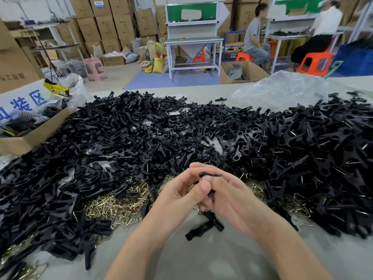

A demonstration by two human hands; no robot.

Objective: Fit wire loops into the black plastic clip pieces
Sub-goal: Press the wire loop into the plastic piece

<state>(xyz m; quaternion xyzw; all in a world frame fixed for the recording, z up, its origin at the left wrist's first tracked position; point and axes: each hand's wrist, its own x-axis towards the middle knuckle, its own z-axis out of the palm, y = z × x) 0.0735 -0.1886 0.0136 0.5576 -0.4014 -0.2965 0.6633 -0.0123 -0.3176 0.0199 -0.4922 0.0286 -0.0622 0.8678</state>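
Observation:
My left hand [181,193] and my right hand [228,197] meet over the near middle of the table, and together they grip a black plastic clip piece [205,175]. Its top sticks out above my fingers and its lower end [211,193] shows below my left thumb. Whether a wire loop is in it stays hidden by my fingers. A heap of brass-coloured wire loops [113,209] lies just left of my hands. A broad pile of black clip pieces [141,134] covers the table beyond them.
More black clips with wire in them are heaped at the right [314,158]. Two loose clips [203,227] lie under my wrists. An open cardboard box [30,136] stands at the left, a clear plastic bag [282,89] at the far right. Two people sit at benches behind.

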